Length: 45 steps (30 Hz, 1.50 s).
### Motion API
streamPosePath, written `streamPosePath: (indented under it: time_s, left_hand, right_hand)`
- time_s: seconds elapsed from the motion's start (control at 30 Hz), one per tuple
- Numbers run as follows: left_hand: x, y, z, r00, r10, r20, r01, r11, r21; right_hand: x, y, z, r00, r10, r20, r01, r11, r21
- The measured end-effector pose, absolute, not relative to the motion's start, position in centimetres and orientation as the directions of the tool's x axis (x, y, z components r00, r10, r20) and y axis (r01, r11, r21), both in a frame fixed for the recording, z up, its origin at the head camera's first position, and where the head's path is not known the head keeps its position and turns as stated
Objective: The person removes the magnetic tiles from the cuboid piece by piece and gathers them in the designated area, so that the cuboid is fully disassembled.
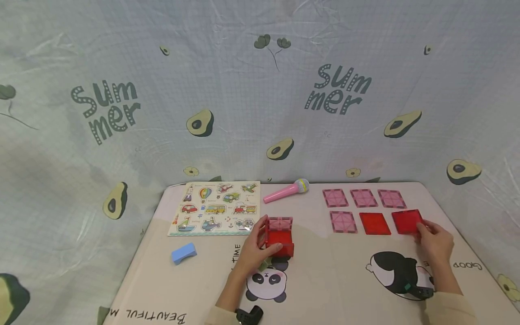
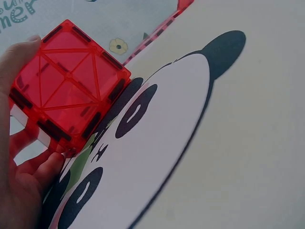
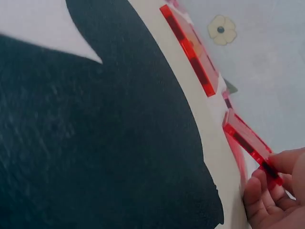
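A small open-topped box of red and pink see-through magnetic tiles (image 1: 280, 237) stands on the table, left of the middle. My left hand (image 1: 253, 257) grips it from the left side, with the thumb at its near wall. In the left wrist view a red wall of the box (image 2: 69, 78) shows its ribbed frame. At the table's right my right hand (image 1: 439, 243) pinches a red square magnetic tile (image 1: 405, 221) by its right edge. The right wrist view has this tile (image 3: 248, 140) tilted, one edge raised. Another red tile (image 1: 374, 224) lies flat beside it.
Several pink tiles, one a pink square (image 1: 343, 221), lie in rows at the back right. A pink toy microphone (image 1: 286, 191) and a vehicle picture board (image 1: 219, 208) lie at the back. A blue arched block (image 1: 184, 253) sits at left. A patterned curtain (image 1: 260, 90) hangs behind.
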<state>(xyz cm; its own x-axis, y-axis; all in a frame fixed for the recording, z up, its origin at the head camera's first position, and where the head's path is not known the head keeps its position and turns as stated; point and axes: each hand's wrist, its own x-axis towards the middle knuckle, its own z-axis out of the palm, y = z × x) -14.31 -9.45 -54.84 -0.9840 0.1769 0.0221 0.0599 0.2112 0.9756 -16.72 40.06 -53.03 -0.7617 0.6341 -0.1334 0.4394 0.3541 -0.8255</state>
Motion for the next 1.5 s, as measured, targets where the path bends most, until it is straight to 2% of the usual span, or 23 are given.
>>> streamPosePath:
  time_s: [0.13,0.33,0.83,1.17,1.37,1.5]
  left_hand:
    - [-14.3,-9.5,-55.0,-0.983,0.18,0.026,0.065,0.214,0.975]
    - [-14.3,-9.5,-54.9,-0.985,0.173,0.018,0.056,0.215,0.975]
    - [-14.4,-9.5,-55.0,-0.983,0.183,0.024,0.063,0.211,0.976]
    - [-14.3,-9.6,-55.0,-0.984,0.178,0.026,0.065,0.221,0.973]
    - [-14.3,-9.6,-55.0,-0.984,0.177,0.023,0.061,0.217,0.974]
    - [-14.3,-9.5,-55.0,-0.983,0.181,0.022,0.062,0.214,0.975]
  right_hand:
    - [-17.0,40.2,-53.0,-0.769,0.625,-0.135,0.478,0.421,-0.771]
    - [-17.4,39.9,-53.0,-0.814,0.556,-0.166,0.506,0.539,-0.674]
    - [-17.3,39.2,-53.1,-0.852,0.506,-0.135,0.472,0.63,-0.616]
    - [-17.8,39.3,-53.4,-0.855,0.495,-0.157,0.481,0.641,-0.598]
    - [-18.0,39.1,-52.4,-0.843,0.509,-0.176,0.507,0.64,-0.578]
    - [-18.1,38.9,-51.5,-0.824,0.543,-0.161,0.514,0.598,-0.614]
